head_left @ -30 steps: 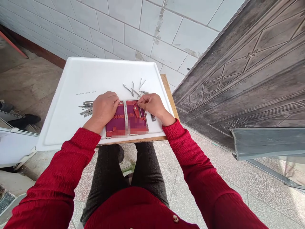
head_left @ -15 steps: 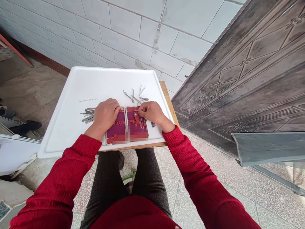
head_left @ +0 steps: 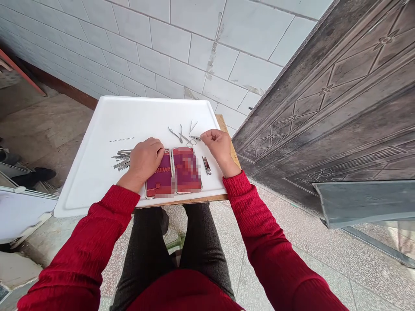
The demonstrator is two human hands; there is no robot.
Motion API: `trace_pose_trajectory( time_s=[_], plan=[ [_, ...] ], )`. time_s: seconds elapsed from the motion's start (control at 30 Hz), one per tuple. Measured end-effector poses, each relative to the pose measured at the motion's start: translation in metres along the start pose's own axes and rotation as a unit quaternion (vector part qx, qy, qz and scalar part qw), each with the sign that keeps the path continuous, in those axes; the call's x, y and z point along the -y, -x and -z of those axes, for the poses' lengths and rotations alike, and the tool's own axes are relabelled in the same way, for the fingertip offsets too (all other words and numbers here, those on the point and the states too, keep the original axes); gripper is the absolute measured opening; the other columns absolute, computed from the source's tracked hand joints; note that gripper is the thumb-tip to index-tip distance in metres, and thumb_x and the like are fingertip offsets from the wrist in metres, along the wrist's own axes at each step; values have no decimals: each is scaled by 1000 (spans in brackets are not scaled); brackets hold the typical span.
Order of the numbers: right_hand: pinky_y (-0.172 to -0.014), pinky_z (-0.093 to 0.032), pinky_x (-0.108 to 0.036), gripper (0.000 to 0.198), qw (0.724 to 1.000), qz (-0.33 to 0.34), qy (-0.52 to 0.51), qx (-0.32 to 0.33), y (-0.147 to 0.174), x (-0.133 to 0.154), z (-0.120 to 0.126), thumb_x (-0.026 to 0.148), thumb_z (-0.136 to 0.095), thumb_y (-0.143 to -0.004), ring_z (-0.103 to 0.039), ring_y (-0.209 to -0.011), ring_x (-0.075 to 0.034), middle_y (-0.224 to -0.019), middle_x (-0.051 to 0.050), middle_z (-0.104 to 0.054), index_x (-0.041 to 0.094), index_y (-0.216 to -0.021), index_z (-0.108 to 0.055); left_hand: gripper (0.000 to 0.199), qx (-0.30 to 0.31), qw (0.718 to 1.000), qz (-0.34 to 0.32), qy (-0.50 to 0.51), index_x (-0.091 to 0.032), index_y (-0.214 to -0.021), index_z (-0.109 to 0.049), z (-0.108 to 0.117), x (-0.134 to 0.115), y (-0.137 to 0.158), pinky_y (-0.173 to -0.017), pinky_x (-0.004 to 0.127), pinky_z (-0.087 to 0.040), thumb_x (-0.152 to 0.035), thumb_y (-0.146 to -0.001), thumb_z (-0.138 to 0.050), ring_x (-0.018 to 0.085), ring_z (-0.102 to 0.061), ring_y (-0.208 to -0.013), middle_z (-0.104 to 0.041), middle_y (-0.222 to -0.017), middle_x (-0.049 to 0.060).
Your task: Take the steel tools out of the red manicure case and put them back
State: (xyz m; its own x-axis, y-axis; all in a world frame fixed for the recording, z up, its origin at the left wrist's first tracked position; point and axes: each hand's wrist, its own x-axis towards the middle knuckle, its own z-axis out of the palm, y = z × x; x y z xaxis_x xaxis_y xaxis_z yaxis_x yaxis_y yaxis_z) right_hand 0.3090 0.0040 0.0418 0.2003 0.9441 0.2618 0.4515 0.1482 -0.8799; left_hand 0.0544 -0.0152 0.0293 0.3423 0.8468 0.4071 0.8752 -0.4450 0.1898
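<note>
A red and purple manicure case lies spread flat near the tray's front edge, partly blurred by pixelation. My left hand rests over its upper left edge, fingers curled with the thumb on the case. Up and to the right, my right hand has thumb and fingertips pinched at the right end of a small nail clipper. Cuticle nippers, small scissors and tweezers lie beside it. A larger nail clipper lies right of the case.
A white tray sits on a wooden table. Several metal tools are piled left of my left hand, with a thin metal rod above them. A tiled wall stands behind; a dark patterned door is at right.
My right hand has moved from the case's right half up and right to the small nail clipper, uncovering the larger clipper. My left hand stays on the case.
</note>
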Motion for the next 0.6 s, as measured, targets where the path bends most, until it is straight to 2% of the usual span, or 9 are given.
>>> trace_pose_trajectory(
  time_s=[0.37,0.6],
  plan=[
    [-67,-43,-27,17,999,16,31,10,-2,-8,-2,31,-64,-80,-52,-63,-13,-60,3,-56,18,-70,-68,27,8,1000,9,-9,-22,-87,-67,2,-2,0,-73,39,-47,-24,-100,-44,26,-67,-92,-74,-98,7],
    [-67,-43,-28,16,999,3,47,19,-3,-10,-4,32,-65,-81,-53,-65,-14,-61,3,-57,19,-72,-68,27,9,1000,10,-3,-22,-87,-67,2,-2,0,-72,38,-45,-25,-101,-44,26,-67,-91,-74,-98,7]
  ],
)
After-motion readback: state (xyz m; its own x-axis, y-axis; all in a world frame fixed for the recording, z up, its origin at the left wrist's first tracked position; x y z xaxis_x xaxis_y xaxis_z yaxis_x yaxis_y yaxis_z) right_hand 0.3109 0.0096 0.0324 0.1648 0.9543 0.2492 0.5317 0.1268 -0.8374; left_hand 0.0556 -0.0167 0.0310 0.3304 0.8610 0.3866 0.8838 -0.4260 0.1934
